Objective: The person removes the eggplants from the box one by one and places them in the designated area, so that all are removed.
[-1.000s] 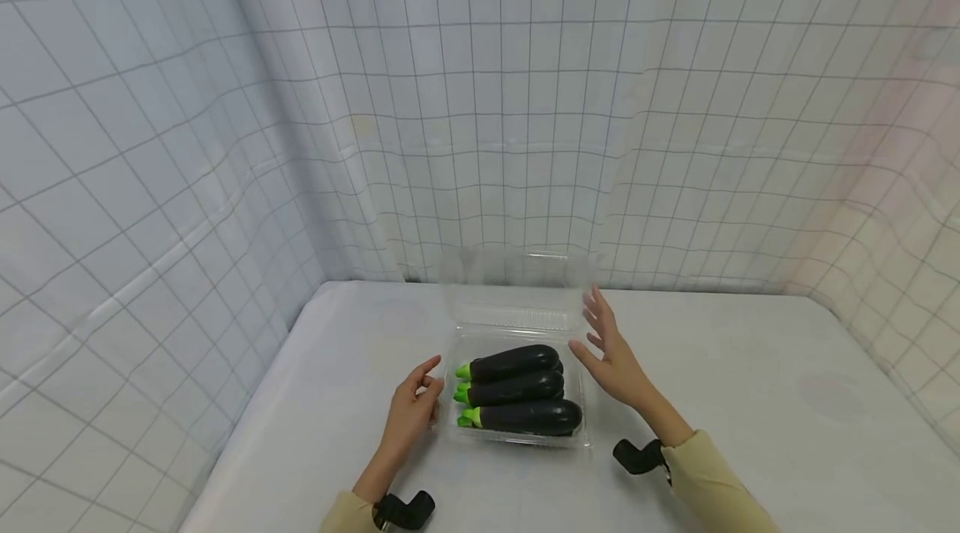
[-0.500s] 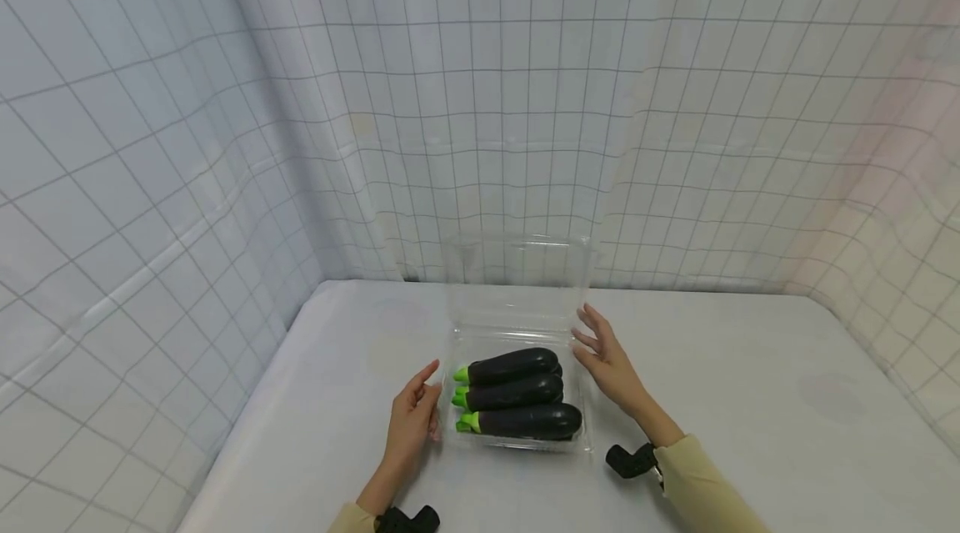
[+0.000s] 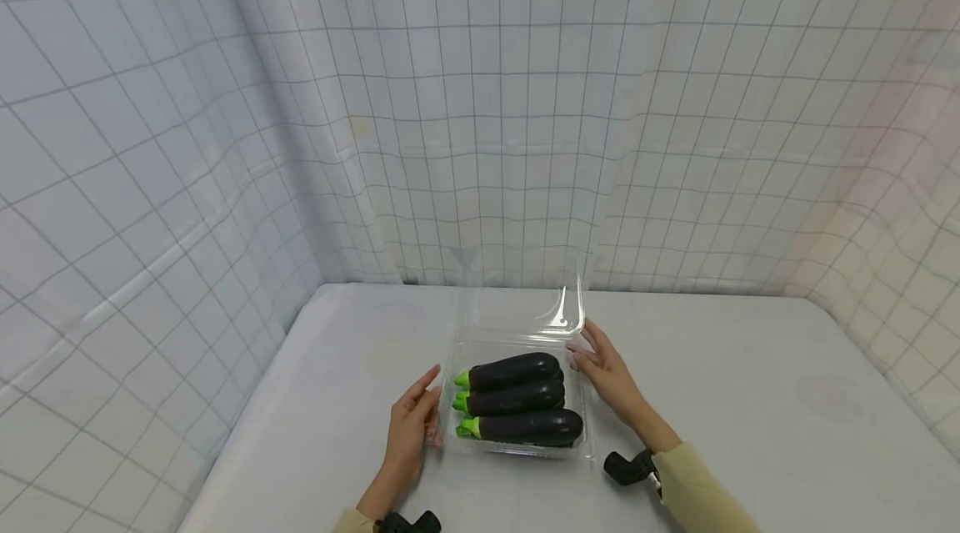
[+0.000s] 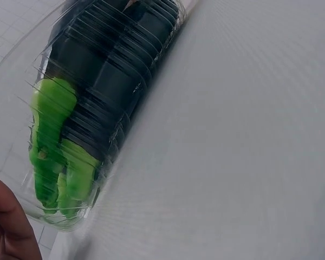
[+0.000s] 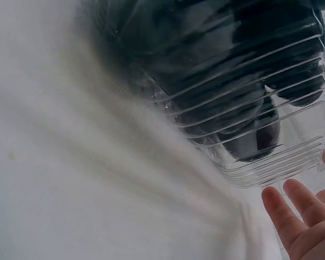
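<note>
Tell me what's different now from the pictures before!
The right hand has drawn back slightly, toward the bottom of the head view, beside the box's back right corner. The lid has changed its tilt, though I can't tell which way. I can't see anything newly gripped or let go. The left hand stays by the box's left side; the eggplants are still inside.

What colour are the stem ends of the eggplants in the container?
Bright green stem ends, clearest in the left wrist view.
</note>
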Demonstrator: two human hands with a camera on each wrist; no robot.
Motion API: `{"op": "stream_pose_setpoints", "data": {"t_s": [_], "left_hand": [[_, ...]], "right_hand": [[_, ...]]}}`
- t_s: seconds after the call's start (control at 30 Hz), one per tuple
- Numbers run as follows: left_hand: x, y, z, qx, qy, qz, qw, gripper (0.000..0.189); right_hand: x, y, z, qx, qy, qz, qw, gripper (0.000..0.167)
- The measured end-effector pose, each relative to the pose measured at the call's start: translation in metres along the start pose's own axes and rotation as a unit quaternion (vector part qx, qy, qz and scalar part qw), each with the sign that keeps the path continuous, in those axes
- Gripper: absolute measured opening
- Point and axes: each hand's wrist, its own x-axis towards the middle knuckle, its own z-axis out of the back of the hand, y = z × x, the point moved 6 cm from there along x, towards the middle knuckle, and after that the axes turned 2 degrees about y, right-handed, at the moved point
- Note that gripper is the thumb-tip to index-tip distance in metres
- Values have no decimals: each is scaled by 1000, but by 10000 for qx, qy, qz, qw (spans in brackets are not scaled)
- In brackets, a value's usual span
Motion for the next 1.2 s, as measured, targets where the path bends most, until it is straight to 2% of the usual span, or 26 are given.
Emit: {"op": "stream_pose_setpoints", "data": {"t_s": [0.27, 0.43, 0.7, 0.87, 1.2], "left_hand": [[1, 3, -1, -161, 137, 33, 9998, 46], [0, 3, -1, -244, 111, 92, 9996, 46], [0, 3, -1, -269, 160, 114, 9994, 45], [0, 4, -1, -323, 227, 92, 9992, 47], [2, 6, 0, -232, 214, 134, 9994, 43]], "right_hand": [[1, -1, -1, -248, 124, -131, 9995, 60], [-1, -4, -2, -370, 176, -293, 9987, 59], [-2, -10, -1, -576, 127, -618, 9963, 58], [-4, -10, -2, -584, 122, -663, 9960, 58], [-10, 12, -6, -709, 75, -856, 9938, 54]]}}
